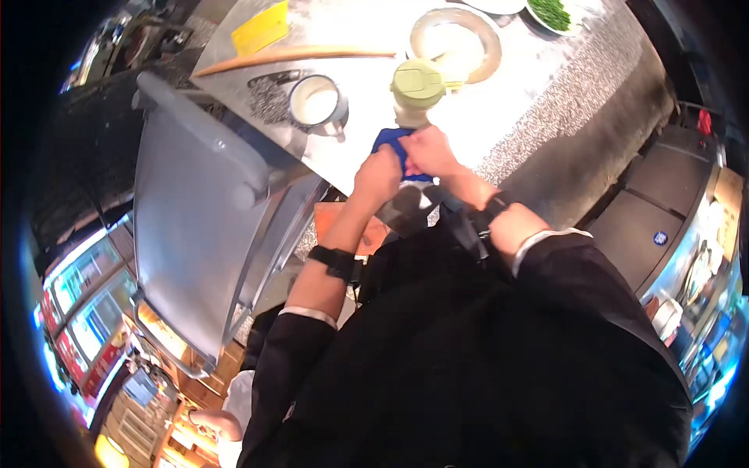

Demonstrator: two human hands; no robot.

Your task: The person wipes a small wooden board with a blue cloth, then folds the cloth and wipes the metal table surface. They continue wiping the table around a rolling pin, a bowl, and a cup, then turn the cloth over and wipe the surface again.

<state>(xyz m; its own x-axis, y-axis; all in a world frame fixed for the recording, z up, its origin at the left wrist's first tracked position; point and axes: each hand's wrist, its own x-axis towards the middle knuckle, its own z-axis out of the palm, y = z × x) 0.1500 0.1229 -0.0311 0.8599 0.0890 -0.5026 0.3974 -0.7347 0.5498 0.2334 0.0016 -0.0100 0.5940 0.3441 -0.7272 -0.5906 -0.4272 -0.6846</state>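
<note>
Both hands are together at the table's near edge, closed on a blue cloth-like thing [395, 137] whose exact kind I cannot make out. My left hand [378, 176] grips its left side with bent fingers. From the right, my right hand [430, 151] is curled on the same blue thing, its knuckles close to the left hand. Just beyond them stands a jug with a pale green lid [418, 84]. A white enamel mug [315, 101] with a dark rim, holding something white, is to the left.
On the table [367, 93] lie a long thin wooden rolling pin [304, 54] and a yellow flat piece [260, 28]. Farther back are a round pale dish [490, 48] and a bowl of chopped greens [551, 12]. A grey chair [191, 203] stands left; another person's arm [218, 423] shows lower left.
</note>
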